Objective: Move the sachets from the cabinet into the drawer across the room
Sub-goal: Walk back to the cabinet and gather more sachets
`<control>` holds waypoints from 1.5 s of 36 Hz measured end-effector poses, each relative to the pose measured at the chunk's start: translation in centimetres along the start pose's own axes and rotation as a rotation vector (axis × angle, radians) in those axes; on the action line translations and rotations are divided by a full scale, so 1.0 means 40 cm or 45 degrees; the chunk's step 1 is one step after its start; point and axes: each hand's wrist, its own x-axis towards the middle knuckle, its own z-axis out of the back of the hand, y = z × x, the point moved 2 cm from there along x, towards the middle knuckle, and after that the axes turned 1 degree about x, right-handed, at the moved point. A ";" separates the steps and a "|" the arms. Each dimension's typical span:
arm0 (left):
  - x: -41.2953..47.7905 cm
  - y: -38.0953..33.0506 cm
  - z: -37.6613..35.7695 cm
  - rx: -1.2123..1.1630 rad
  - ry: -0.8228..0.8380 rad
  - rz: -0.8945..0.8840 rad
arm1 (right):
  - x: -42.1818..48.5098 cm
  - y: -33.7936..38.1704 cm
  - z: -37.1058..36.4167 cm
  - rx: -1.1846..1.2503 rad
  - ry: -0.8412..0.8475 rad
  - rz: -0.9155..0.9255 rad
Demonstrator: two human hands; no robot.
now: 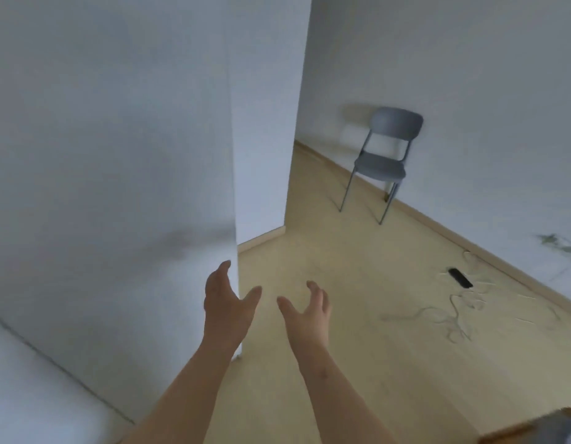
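Holding nothing, left hand (pixel 225 302) and right hand (pixel 310 310) spread loose. I could trip on those cables (pixel 455 315) drifting right.

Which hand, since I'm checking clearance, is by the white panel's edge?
The left hand: it shows against the panel's edge, while the right hand is seen over the floor, apart from it.

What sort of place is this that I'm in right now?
Probably a sparsely furnished indoor room, maybe an office or flat: plain white walls, a pale floor, one grey chair against the wall and loose cables lying on the floor.
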 end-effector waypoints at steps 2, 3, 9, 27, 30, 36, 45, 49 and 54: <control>0.039 -0.110 -0.092 -0.176 0.084 0.000 | 0.065 0.016 0.106 0.110 -0.113 -0.004; 0.058 -0.160 -0.134 -0.237 0.117 -0.008 | 0.094 0.021 0.156 0.154 -0.174 0.001; 0.160 -0.411 -0.380 -0.556 0.359 -0.040 | 0.258 0.047 0.428 0.456 -0.485 -0.025; 0.323 -1.019 -1.221 -0.602 1.215 -0.318 | 0.692 0.101 1.151 1.005 -1.353 0.033; 0.265 -1.065 -1.373 -0.552 1.369 -0.308 | 0.701 0.024 1.260 1.043 -1.555 -0.026; 0.128 -1.160 -1.697 -0.460 1.590 -0.307 | 0.749 -0.122 1.518 1.136 -1.757 -0.069; -0.107 -1.385 -2.145 -0.393 1.787 -0.317 | 0.836 -0.255 2.015 1.138 -1.913 -0.035; -0.186 -1.459 -2.323 -0.372 1.844 -0.281 | 0.858 -0.330 2.193 1.139 -2.009 -0.049; -0.294 -1.543 -2.571 -0.335 1.918 -0.269 | 0.896 -0.450 2.420 1.151 -2.093 -0.081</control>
